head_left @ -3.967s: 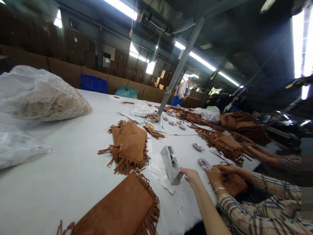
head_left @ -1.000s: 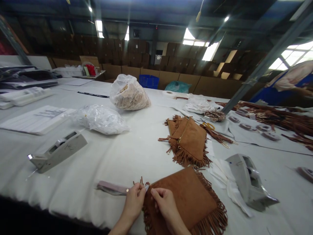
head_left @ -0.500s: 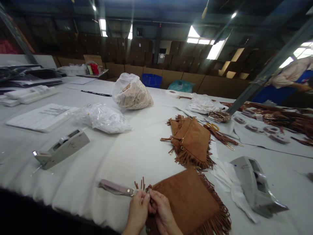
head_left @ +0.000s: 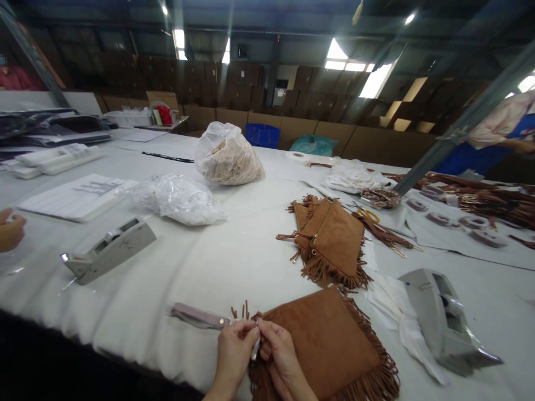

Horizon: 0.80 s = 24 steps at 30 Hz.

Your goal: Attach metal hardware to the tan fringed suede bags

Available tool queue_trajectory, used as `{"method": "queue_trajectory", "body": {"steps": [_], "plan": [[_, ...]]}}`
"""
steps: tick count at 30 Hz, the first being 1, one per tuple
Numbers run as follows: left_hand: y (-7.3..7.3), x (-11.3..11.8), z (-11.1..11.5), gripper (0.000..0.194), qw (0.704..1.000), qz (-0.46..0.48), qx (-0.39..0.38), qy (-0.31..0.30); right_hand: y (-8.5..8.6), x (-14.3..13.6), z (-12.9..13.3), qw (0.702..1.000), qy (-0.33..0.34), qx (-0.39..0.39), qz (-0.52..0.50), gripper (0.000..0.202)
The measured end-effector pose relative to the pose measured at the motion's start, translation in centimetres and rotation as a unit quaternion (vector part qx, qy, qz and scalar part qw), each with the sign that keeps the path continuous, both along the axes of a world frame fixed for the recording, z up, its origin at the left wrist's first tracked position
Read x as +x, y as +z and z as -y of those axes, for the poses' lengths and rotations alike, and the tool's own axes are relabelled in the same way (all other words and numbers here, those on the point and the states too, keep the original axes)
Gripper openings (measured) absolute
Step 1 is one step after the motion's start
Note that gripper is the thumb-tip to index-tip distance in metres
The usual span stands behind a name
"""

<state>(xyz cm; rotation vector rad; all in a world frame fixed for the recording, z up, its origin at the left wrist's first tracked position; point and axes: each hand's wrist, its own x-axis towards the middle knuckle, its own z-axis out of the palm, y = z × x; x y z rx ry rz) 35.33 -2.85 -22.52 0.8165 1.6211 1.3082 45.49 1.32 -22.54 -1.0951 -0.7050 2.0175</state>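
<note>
Left hand [head_left: 232,356] and right hand [head_left: 279,356] are both pinched shut, fingertips meeting on the small metal fitting at the near-left corner of the brown fringed suede pouch [head_left: 330,340], which lies flat at the near table edge. A pinkish strap [head_left: 198,316] lies just left of the hands; bare white tablecloth [head_left: 217,262] opens ahead. Tape dispensers sit left [head_left: 111,250] and right [head_left: 443,320], a stack of fringed pouches [head_left: 330,239] and plastic bags [head_left: 228,156] farther back, cardboard boxes [head_left: 234,83] along the warehouse wall.
</note>
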Motion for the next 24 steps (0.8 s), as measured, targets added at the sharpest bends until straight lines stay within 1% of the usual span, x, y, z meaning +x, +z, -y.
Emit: {"method": "queue_trajectory", "body": {"steps": [1, 3, 5, 7, 8, 10, 12, 13, 15, 16, 17, 18, 20, 21, 22, 23, 24], "plan": [[-0.3, 0.0, 0.2, 0.023, 0.997, -0.070, 0.022, -0.006, -0.1, -0.2, 0.0, 1.000, -0.011, 0.001, 0.014, 0.039], [-1.3, 0.3, 0.7, 0.027, 0.977, -0.194, 0.073, -0.039, -0.2, -0.7, 0.1, 0.999, -0.035, -0.003, 0.032, 0.041], [-2.9, 0.8, 1.4, 0.036, 0.945, -0.293, 0.127, -0.066, -0.2, -1.2, 0.1, 0.998, -0.053, -0.012, 0.043, 0.042], [-4.9, 1.4, 2.0, 0.046, 0.909, -0.378, 0.160, -0.073, -0.1, -1.5, 0.2, 0.996, -0.068, -0.019, 0.055, 0.041], [-5.8, 1.6, 2.3, 0.051, 0.893, -0.413, 0.163, -0.071, 0.0, -1.7, 0.2, 0.995, -0.074, -0.020, 0.062, 0.041], [-7.2, 1.9, 2.9, 0.060, 0.871, -0.461, 0.151, -0.076, 0.2, -1.8, 0.2, 0.994, -0.083, -0.019, 0.071, 0.040], [-7.9, 1.7, 3.6, 0.067, 0.859, -0.478, 0.145, -0.110, 0.4, -1.8, 0.2, 0.994, -0.083, -0.021, 0.067, 0.040], [-8.0, 1.5, 4.0, 0.068, 0.856, -0.477, 0.149, -0.130, 0.5, -1.8, 0.1, 0.994, -0.083, -0.024, 0.062, 0.040], [-7.5, 0.8, 4.8, 0.065, 0.859, -0.451, 0.172, -0.170, 0.5, -1.7, -0.1, 0.994, -0.085, -0.035, 0.053, 0.041], [-7.0, 0.5, 5.1, 0.061, 0.870, -0.420, 0.181, -0.182, 0.4, -1.7, -0.3, 0.994, -0.086, -0.040, 0.049, 0.041], [-6.3, 0.1, 5.4, 0.055, 0.891, -0.376, 0.179, -0.181, 0.4, -1.7, -0.4, 0.995, -0.083, -0.043, 0.046, 0.042], [-5.5, -0.2, 5.4, 0.048, 0.919, -0.319, 0.162, -0.166, 0.3, -1.6, -0.4, 0.995, -0.076, -0.042, 0.043, 0.042], [-3.7, -0.8, 4.9, 0.037, 0.977, -0.166, 0.079, -0.111, 0.4, -1.5, -0.2, 0.997, -0.060, -0.034, 0.039, 0.042], [-3.0, -1.1, 4.4, 0.039, 0.993, -0.076, 0.025, -0.082, 0.5, -1.4, 0.1, 0.997, -0.054, -0.029, 0.041, 0.041], [-2.4, -1.2, 3.7, 0.045, 0.997, 0.015, -0.028, -0.069, 0.7, -1.3, 0.3, 0.997, -0.054, -0.023, 0.045, 0.040], [-2.0, -1.3, 2.8, 0.052, 0.990, 0.098, -0.070, -0.068, 0.9, -1.2, 0.6, 0.997, -0.057, -0.018, 0.050, 0.039], [-1.8, -1.2, 2.0, 0.056, 0.977, 0.163, -0.107, -0.081, 1.0, -1.1, 0.8, 0.996, -0.063, -0.011, 0.055, 0.038]]}}
